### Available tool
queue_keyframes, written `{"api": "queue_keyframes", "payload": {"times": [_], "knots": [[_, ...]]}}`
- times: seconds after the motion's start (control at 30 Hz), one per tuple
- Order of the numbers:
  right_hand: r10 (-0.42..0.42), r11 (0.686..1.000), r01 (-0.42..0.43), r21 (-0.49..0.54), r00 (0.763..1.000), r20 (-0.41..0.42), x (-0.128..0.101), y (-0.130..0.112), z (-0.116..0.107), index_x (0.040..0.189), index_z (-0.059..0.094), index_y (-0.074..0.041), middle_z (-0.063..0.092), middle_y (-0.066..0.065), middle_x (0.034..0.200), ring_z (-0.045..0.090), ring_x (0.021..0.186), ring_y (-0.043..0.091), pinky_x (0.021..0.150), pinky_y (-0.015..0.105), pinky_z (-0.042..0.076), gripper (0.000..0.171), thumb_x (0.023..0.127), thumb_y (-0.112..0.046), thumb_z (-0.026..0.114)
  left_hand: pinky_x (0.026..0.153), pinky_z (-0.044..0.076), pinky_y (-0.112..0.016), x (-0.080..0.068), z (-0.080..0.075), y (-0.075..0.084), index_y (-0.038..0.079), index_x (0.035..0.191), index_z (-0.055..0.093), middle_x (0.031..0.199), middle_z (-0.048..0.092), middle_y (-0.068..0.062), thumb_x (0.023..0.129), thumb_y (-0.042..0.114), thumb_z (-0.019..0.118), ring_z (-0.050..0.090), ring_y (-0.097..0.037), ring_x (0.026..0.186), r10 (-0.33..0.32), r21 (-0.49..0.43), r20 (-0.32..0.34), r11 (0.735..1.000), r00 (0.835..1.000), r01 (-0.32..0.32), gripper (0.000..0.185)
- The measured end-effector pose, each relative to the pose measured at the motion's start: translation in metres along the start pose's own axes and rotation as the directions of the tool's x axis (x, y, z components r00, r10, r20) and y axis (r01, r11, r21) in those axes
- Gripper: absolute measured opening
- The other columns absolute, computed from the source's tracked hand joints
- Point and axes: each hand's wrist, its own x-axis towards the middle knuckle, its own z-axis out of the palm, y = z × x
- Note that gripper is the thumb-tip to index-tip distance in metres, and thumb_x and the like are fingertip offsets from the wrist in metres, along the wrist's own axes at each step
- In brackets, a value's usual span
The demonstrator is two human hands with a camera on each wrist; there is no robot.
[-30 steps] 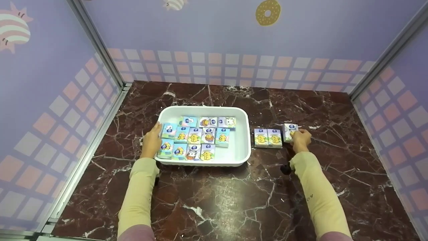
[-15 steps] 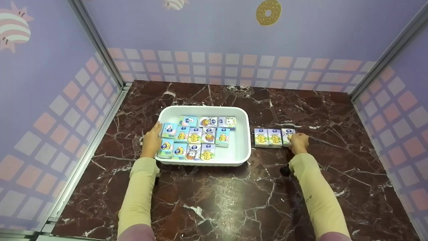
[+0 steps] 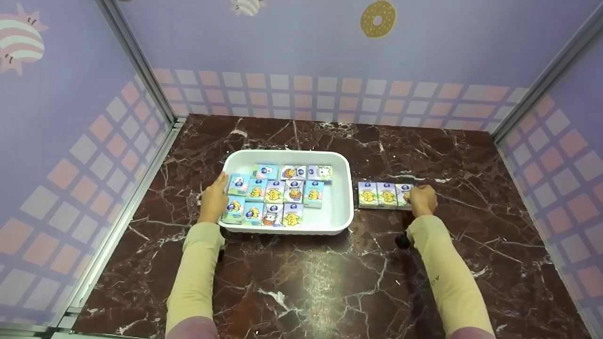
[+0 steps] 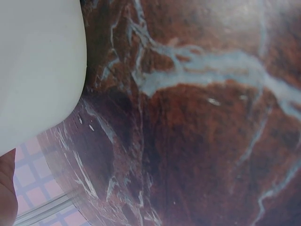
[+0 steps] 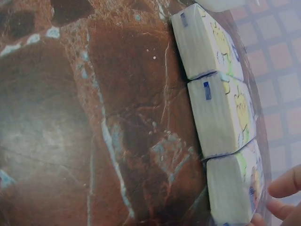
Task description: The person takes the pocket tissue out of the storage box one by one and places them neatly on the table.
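Tray [image 3: 334,206], white, 1 pc., rounded corners, ctr-L on tabletop [image 3: 325,278] (dk red-brown, marble look). Holds 12 cartoon packs [image 3: 274,191], flat, 3 uneven rows; white floor shows betw. packs & R side, also upper-L corner.

Row, 3 pcs., on tabletop R of tray: 1st pack [image 3: 367,195], 2nd pack [image 3: 386,195], 3rd pack [image 3: 403,194], side by side, long edges touching. Gap tray rim–1st pack: narrow. Wide stretch of tabletop betw. R hand & R panel [image 3: 572,160]; another betw. tray & back panel [image 3: 306,42].

L hand [image 3: 213,200]: at tray's L rim, fingers near straight along outer side; thumb n/v. R hand [image 3: 424,201]: fingers curled in, gripping R end of 3rd pack, part-covering it.

Labels: round dk-blue logo, yellow or white cartoon figs.; brand text too small to read. Pack sides: plain white, sm. blue mark. R sleeve [image 3: 450,282]: dk letters, approx. "AO".
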Motion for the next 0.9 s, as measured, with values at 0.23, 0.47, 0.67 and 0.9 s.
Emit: {"api": "queue_keyframes", "payload": {"times": [0.23, 0.47, 0.67, 0.9], "knots": [[-0.045, 0.992, 0.059, 0.112, 0.992, -0.121, -0.003, -0.016, 0.007, 0.117, 0.052, -0.006, 0.054, 0.015, 0.118, 0.047, 0.110, 0.031, 0.089, 0.038, 0.042, 0.040, 0.080, -0.015, 0.039, 0.081, 0.044, -0.044, 0.001, 0.000, 0.000, 0.000, 0.130, 0.042, 0.139, 0.036, -0.012, 0.080, -0.010, 0.041, 0.054, -0.031, 0.077, -0.010, 0.003, 0.005, 1.000, 1.000, 0.010, 0.052], [-0.086, 0.972, 0.106, 0.210, 0.991, -0.101, -0.013, -0.034, 0.017, 0.115, 0.054, -0.006, 0.055, 0.014, 0.116, 0.049, 0.105, 0.029, 0.089, 0.040, 0.038, 0.039, 0.078, -0.012, 0.044, 0.042, 0.034, -0.030, 0.000, 0.000, -0.001, 0.000, 0.131, 0.041, 0.139, 0.035, -0.014, 0.082, -0.010, 0.038, 0.029, -0.019, 0.041, 0.023, -0.007, 0.011, 1.000, 1.000, -0.023, 0.050], [-0.151, 0.913, 0.147, 0.380, 0.988, -0.021, -0.030, -0.055, 0.030, 0.111, 0.053, 0.000, 0.054, 0.010, 0.095, 0.048, 0.084, 0.020, 0.071, 0.026, 0.039, 0.036, 0.075, -0.004, 0.048, 0.047, 0.029, -0.027, 0.000, 0.000, -0.002, -0.001, 0.130, 0.043, 0.138, 0.037, -0.014, 0.082, -0.010, 0.039, 0.022, -0.013, 0.042, 0.033, 0.003, -0.006, 0.999, 0.999, -0.033, 0.049], [-0.217, 0.852, 0.105, 0.513, 0.962, 0.164, -0.061, -0.078, 0.043, 0.108, 0.052, 0.001, 0.047, -0.002, 0.073, 0.044, 0.056, 0.006, 0.046, 0.018, 0.035, 0.033, 0.075, 0.000, 0.048, 0.054, 0.036, -0.033, 0.001, 0.000, -0.003, -0.001, 0.129, 0.043, 0.137, 0.038, -0.015, 0.080, -0.010, 0.040, 0.028, -0.017, 0.045, 0.038, 0.005, -0.013, 0.999, 0.999, -0.038, 0.050]]}}
